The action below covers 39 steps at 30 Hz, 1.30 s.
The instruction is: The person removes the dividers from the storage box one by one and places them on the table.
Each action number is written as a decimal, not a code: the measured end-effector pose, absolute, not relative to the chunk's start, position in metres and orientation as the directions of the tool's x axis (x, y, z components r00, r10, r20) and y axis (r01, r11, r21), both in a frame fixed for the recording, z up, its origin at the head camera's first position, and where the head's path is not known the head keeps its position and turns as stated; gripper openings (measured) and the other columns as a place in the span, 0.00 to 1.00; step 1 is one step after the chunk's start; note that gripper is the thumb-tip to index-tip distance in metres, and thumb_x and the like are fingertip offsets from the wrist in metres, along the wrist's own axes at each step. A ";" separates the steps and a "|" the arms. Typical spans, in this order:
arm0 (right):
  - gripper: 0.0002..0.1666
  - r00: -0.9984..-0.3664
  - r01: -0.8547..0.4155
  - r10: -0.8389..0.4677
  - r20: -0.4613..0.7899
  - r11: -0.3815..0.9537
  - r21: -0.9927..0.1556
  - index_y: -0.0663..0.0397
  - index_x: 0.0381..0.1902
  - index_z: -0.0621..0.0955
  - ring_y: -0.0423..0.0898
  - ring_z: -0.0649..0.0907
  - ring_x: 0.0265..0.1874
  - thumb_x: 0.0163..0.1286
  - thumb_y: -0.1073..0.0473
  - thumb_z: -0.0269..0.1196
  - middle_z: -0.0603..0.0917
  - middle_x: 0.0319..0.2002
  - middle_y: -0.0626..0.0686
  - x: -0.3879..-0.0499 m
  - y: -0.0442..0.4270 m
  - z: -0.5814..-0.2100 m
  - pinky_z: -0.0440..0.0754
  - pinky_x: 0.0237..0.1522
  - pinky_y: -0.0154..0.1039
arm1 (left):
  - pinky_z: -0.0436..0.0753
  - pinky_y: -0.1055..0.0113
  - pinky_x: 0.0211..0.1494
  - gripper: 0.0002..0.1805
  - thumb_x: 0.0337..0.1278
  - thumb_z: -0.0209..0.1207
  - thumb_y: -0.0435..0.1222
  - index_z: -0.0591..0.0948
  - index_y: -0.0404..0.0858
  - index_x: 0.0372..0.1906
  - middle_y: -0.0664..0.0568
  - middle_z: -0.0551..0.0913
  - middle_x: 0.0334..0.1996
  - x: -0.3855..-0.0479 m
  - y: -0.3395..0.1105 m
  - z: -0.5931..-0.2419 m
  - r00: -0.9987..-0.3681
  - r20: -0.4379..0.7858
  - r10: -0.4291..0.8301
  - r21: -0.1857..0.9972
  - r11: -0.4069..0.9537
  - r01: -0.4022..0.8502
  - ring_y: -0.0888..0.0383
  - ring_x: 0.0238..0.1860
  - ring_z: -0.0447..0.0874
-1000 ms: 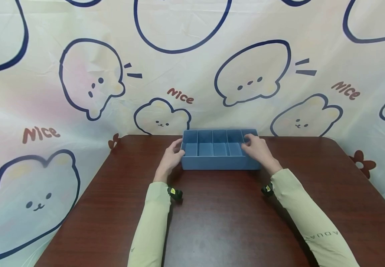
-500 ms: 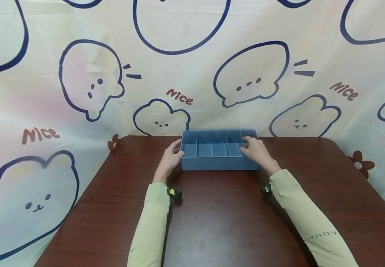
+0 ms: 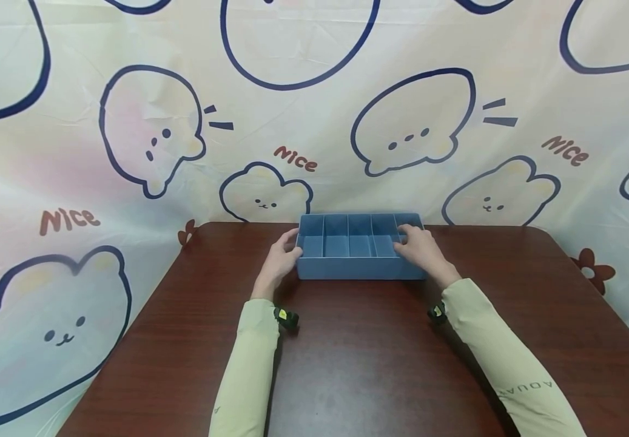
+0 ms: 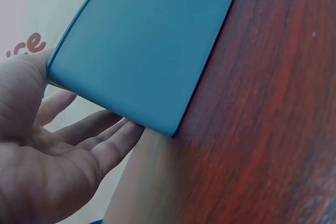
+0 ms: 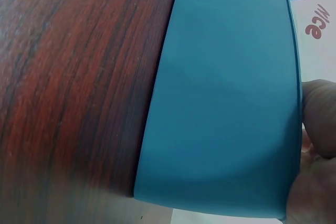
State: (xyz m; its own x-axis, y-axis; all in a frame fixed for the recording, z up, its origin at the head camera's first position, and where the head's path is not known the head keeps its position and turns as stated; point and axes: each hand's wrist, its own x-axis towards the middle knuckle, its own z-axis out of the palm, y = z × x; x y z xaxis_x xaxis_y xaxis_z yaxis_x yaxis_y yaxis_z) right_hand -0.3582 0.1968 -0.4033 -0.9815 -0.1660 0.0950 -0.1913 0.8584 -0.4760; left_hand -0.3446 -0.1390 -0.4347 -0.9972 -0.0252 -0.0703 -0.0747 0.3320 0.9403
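Observation:
A blue compartment box (image 3: 360, 268) sits on the table's far side, its row of several open sections facing up. At its left end my left hand (image 3: 279, 262) holds the wall, thumb at the rim and fingers along the outside; the left wrist view shows those fingers (image 4: 113, 145) touching the end. My right hand (image 3: 422, 250) grips the right end, thumb and forefinger reaching over the rim into the last section. In the right wrist view the box's long front wall (image 5: 226, 93) hides most of that hand's fingers.
The dark brown wooden table (image 3: 358, 364) extends in front of the box and to both sides. A pale curtain (image 3: 325, 115) with cartoon drawings hangs right behind the table's far edge. Small black cameras are strapped at both wrists.

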 end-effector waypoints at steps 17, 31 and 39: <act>0.30 -0.987 -0.158 -0.145 0.064 0.874 -0.459 0.68 0.64 0.71 0.59 0.86 0.45 0.67 0.57 0.59 0.83 0.50 0.69 -0.361 0.195 -0.405 0.85 0.43 0.52 | 0.68 0.41 0.70 0.31 0.65 0.50 0.37 0.63 0.57 0.73 0.43 0.65 0.72 -0.342 -0.138 -0.435 -0.997 -0.081 -0.019 0.945 0.316 -0.082 0.43 0.72 0.64; 0.28 -0.985 -0.168 -0.131 0.111 0.861 -0.480 0.67 0.62 0.72 0.54 0.83 0.36 0.67 0.58 0.57 0.82 0.50 0.69 -0.360 0.194 -0.405 0.83 0.37 0.47 | 0.68 0.42 0.70 0.32 0.64 0.50 0.37 0.63 0.57 0.72 0.42 0.65 0.72 -0.344 -0.139 -0.435 -0.997 -0.078 -0.023 0.947 0.311 -0.082 0.44 0.71 0.65; 0.28 -0.988 -0.149 -0.110 0.106 0.849 -0.507 0.65 0.63 0.72 0.56 0.83 0.38 0.68 0.58 0.56 0.81 0.51 0.69 -0.358 0.194 -0.403 0.84 0.41 0.51 | 0.68 0.41 0.70 0.32 0.64 0.50 0.37 0.63 0.58 0.73 0.42 0.66 0.72 -0.343 -0.140 -0.434 -0.997 -0.073 -0.022 0.946 0.316 -0.077 0.43 0.71 0.66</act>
State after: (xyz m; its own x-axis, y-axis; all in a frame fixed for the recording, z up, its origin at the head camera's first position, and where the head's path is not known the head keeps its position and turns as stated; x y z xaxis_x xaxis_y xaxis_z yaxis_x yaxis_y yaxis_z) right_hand -0.3584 0.1939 -0.4034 -0.9883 -0.1098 0.1056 -0.1486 0.8489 -0.5073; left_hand -0.3431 -0.1397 -0.4335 -0.9970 -0.0224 -0.0735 -0.0768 0.3160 0.9457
